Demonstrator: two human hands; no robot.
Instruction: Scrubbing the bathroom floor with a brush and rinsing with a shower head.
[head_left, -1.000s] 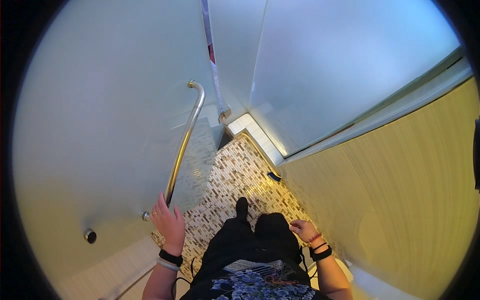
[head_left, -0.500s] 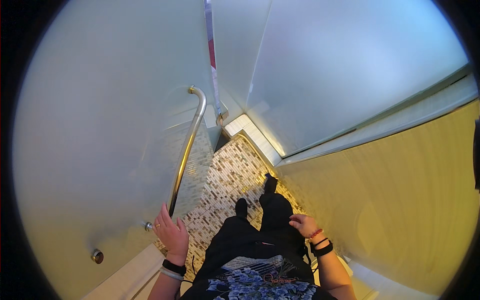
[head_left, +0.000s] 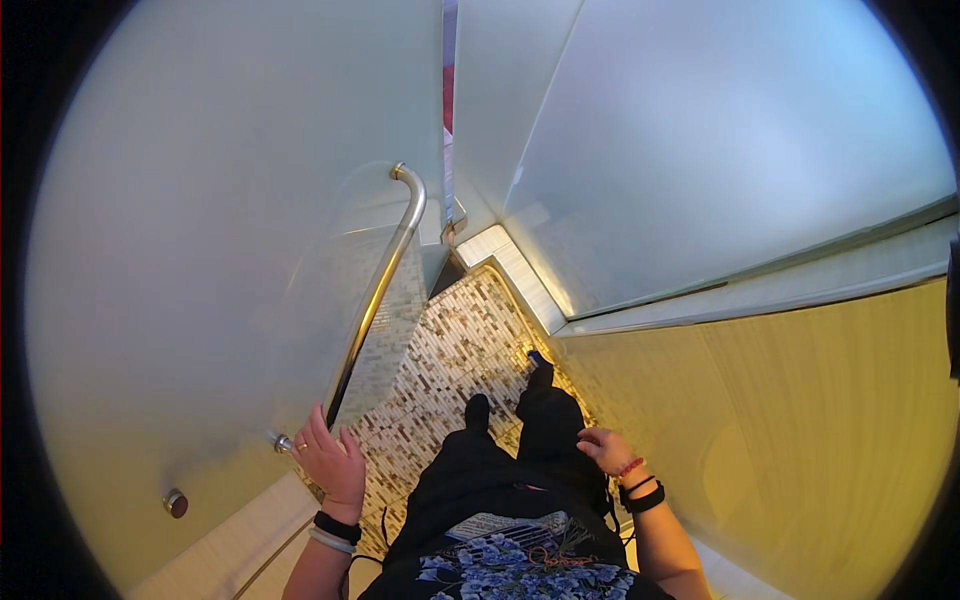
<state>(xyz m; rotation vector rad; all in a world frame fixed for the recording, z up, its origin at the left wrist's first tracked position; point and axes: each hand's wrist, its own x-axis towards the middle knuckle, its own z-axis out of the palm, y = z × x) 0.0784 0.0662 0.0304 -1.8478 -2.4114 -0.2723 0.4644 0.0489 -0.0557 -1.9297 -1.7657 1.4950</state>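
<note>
My left hand (head_left: 330, 462) is at the lower end of a long, curved metal door handle (head_left: 378, 290) on a frosted glass panel. The bar passes between its thumb and fingers, and the hand hides the handle's lower bend. A ring is on one finger, with a black band and a pale band at the wrist. My right hand (head_left: 604, 451) hangs beside my right thigh with nothing in it, its fingers loosely bent and a little apart. A red beaded bracelet and black bands circle that wrist.
Small mosaic tiles cover the floor (head_left: 455, 335) under my dark shoes. A pale tiled curb (head_left: 517, 272) turns a corner ahead. The frosted glass panel (head_left: 220, 250) fills the left; another frosted panel (head_left: 700, 140) and a yellowish wall (head_left: 800, 400) stand right. A round knob (head_left: 175, 502) sits low left.
The whole view has turned slightly clockwise. My left hand has shifted a little left along with the handle's lower end. My right hand stays by my thigh.
</note>
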